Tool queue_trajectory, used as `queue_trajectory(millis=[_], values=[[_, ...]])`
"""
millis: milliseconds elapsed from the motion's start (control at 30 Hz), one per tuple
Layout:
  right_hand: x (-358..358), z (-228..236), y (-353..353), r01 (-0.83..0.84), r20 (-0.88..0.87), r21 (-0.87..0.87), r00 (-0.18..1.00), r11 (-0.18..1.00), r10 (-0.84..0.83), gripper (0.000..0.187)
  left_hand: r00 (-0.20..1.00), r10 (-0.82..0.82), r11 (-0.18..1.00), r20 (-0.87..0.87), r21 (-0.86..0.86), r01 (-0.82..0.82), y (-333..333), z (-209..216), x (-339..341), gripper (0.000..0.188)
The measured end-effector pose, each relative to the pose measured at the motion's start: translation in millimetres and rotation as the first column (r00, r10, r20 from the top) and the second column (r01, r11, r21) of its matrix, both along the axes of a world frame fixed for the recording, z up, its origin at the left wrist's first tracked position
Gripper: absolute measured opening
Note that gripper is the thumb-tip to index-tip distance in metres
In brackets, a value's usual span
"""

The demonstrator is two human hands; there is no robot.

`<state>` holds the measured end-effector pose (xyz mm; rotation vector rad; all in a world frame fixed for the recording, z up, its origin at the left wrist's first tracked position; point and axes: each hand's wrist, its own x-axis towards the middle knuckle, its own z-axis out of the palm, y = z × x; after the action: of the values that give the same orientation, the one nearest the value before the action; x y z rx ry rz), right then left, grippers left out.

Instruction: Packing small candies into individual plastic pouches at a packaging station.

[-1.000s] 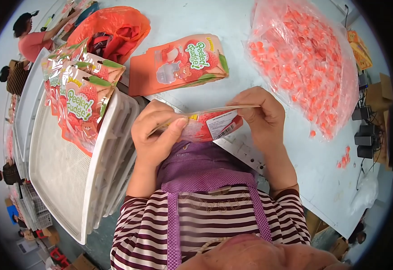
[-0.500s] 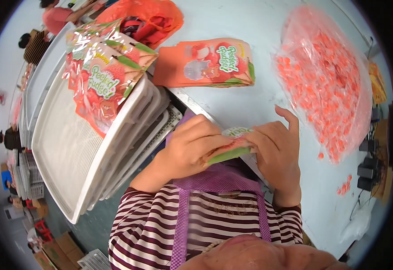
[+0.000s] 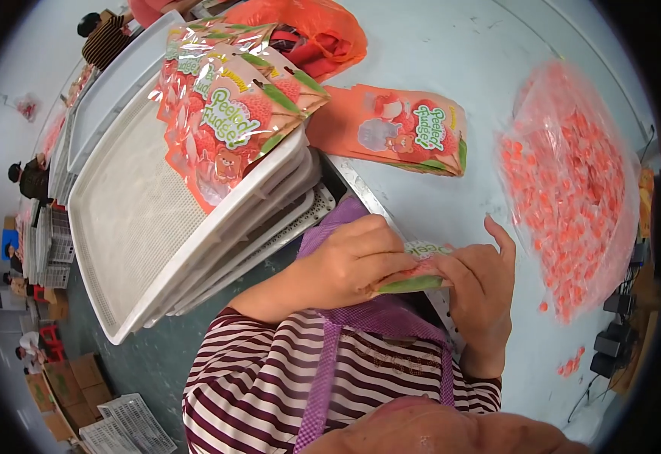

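Note:
Close to the table edge, in front of my chest, I hold a pink pouch point(image 3: 412, 283) with a green strip along its near side. My left hand point(image 3: 353, 261) pinches one end, fingers curled over it. At the other end, my right hand point(image 3: 480, 291) grips with thumb and bent fingers, one finger sticking up. Beyond my hands lies a stack of flat pink pouches point(image 3: 402, 130) printed with fruit and a bear. Several glossy, plump pouches point(image 3: 228, 117) are heaped on a white mesh tray point(image 3: 122, 227) to the left.
At right on the pale table point(image 3: 451, 45) rests a big clear bag point(image 3: 584, 204) of small red-pink pieces, with loose pieces point(image 3: 571, 363) nearby. An orange plastic bag point(image 3: 323, 34) sits at the back. More trays are stacked under the top one. Other people work at far left.
The view has shifted, so the table, trays and hands appear farther right and mostly lower. Both hands keep the same hold on the pouch, with little visible change.

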<state>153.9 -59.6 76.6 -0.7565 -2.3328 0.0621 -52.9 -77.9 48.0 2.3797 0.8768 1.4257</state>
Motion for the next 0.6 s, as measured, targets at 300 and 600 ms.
queue_trajectory(millis=[300, 600], values=[[-2.5, 0.3, -2.2, -0.019, 0.045, 0.023, 0.999, 1.0, 0.018, 0.014, 0.999, -0.043, 0.994, -0.014, 0.101, 0.044, 0.8, 0.9, 1.4, 0.032], [-2.5, 5.7, -0.2, -0.098, -0.029, -0.116, 0.995, 0.988, 0.095, 0.014, 0.993, -0.101, 0.993, -0.063, 0.048, 0.104, -0.7, 3.7, -1.7, 0.038]])
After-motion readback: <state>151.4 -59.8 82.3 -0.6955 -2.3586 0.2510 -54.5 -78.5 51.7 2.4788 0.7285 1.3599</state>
